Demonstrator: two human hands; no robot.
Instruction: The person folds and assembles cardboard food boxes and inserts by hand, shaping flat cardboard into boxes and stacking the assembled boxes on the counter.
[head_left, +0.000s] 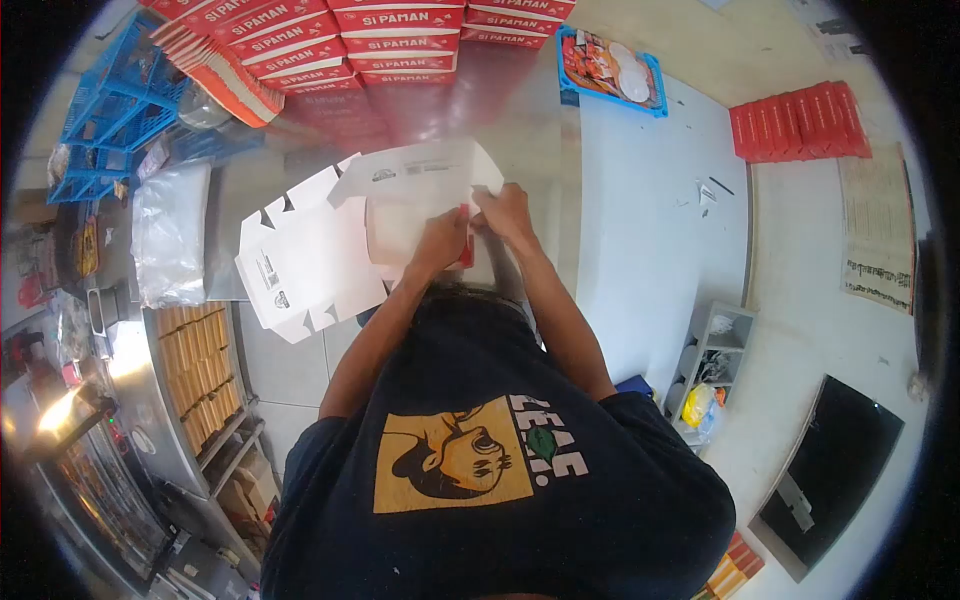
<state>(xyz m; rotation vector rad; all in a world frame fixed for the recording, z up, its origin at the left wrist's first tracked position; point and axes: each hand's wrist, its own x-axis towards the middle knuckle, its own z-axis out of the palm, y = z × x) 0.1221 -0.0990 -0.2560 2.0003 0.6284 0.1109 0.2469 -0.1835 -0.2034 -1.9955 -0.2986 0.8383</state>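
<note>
A partly folded white cardboard box [395,228] is in front of me on the metal table, its lid flap [420,172] raised on the far side. Red printing shows on its outer side wall. My left hand [440,243] is closed on the right side wall, fingers inside the box. At the same side, my right hand [504,214] pinches the box's corner near the lid. Both hands' fingertips are partly hidden. To the left, a flat unfolded white box blank [300,250] with notched edges reaches under or against the folded box.
Stacks of red boxes [400,45] line the table's back. A clear plastic bag pack [172,230] and blue baskets [115,100] are at the left. On the white surface at right are a blue tray [660,108] and a row of red boxes [800,120].
</note>
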